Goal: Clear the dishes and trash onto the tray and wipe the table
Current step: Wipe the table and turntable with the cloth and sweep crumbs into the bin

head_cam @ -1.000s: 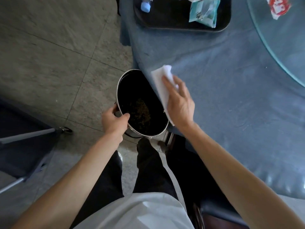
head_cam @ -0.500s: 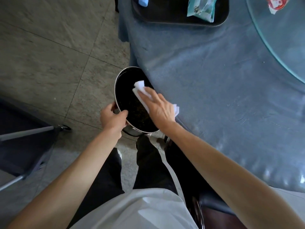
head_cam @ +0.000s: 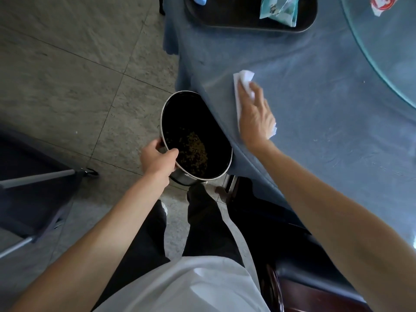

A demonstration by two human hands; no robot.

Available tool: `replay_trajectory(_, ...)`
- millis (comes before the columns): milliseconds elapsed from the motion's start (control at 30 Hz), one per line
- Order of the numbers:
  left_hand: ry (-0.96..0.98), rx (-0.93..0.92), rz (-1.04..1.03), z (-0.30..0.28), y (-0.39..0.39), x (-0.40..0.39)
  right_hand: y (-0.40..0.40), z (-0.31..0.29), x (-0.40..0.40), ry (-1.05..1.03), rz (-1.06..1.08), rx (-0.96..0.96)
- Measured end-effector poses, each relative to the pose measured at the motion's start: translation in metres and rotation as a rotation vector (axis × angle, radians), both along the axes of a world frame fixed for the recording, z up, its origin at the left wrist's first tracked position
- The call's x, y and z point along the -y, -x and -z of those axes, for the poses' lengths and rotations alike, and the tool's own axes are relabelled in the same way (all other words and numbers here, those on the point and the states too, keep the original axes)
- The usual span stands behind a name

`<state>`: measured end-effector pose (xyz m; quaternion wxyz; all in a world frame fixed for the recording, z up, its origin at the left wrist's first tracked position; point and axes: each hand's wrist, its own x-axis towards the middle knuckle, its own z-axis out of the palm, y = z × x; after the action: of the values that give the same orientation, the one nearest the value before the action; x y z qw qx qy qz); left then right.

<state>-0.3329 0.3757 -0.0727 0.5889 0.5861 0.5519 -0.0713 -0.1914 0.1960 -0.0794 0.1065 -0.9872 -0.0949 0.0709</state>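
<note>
Two bare hands at work over a round table draped in blue-grey cloth (head_cam: 315, 91). Right hand (head_cam: 255, 117) flat on the cloth near the table's left edge, fingers straight and close together, palm down, pressing a folded white paper napkin (head_cam: 244, 81) against the fabric; napkin showing beyond the fingertips on the far side and at the heel of the hand on the near right. Left hand (head_cam: 157, 159) lower and to the left, off the table, fingers outside and thumb hooked over the near-left rim of a round stainless-steel bin with a black interior (head_cam: 195, 136), gripping it. Bin tucked just under the table's edge, its far-right side hidden by the hanging cloth, with a heap of brownish-green scraps (head_cam: 194, 154) inside. Dark rectangular tray (head_cam: 247, 23) at the far edge of the table, well apart from the wiping hand, carrying a teal plastic packet (head_cam: 279, 10) and a small light-blue item (head_cam: 200, 0), only partly in view. Glass turntable (head_cam: 387, 52) at far right, bearing a crumpled red-and-white wrapper (head_cam: 382, 4). Grey stone floor tiles (head_cam: 67, 75) to the left.
</note>
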Motion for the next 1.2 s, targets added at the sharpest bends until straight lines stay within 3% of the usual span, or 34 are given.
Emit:
replay_trajectory(100, 0.012, 0.002, -0.010, 0.001, 0.001, 0.000, 0.037, 0.005, -0.015, 0.011, -0.196, -0.004)
replay_trajectory(167, 0.013, 0.001, -0.015, 0.000, -0.001, 0.003, 0.058, 0.005, -0.020, -0.010, -0.476, -0.128)
replay_trajectory(233, 0.021, -0.010, -0.023, 0.000, -0.002, 0.004, 0.079, 0.006, -0.020, -0.112, -0.684, -0.135)
replay_trajectory(333, 0.040, -0.012, -0.044, 0.000, -0.002, 0.004, 0.071, 0.003, -0.016, -0.314, -0.466, 0.023)
replay_trajectory(500, 0.025, -0.015, -0.029, 0.003, -0.005, 0.004, 0.000, -0.014, 0.012, -0.276, -0.170, 0.158)
replay_trajectory(667, 0.014, -0.017, 0.012, 0.009, 0.002, 0.000, -0.012, 0.008, 0.028, -0.166, -0.147, 0.104)
replay_trajectory(767, 0.012, -0.024, 0.013, 0.014, 0.009, -0.006, -0.001, 0.010, 0.020, -0.124, -0.059, 0.178)
replay_trajectory(867, 0.016, -0.026, -0.013, 0.019, 0.016, -0.012, 0.032, 0.003, 0.005, -0.297, -0.070, 0.332)
replay_trajectory(933, 0.024, -0.026, -0.014, 0.022, 0.024, -0.018, 0.065, 0.002, -0.007, -0.431, -0.136, 0.255)
replay_trajectory(1000, 0.024, -0.038, -0.006, 0.023, 0.034, -0.027, 0.100, 0.007, -0.018, -0.398, -0.135, 0.108)
replay_trajectory(1200, 0.081, -0.041, -0.040, 0.048, 0.073, -0.065, 0.128, 0.053, -0.046, -0.260, 0.161, -0.266)
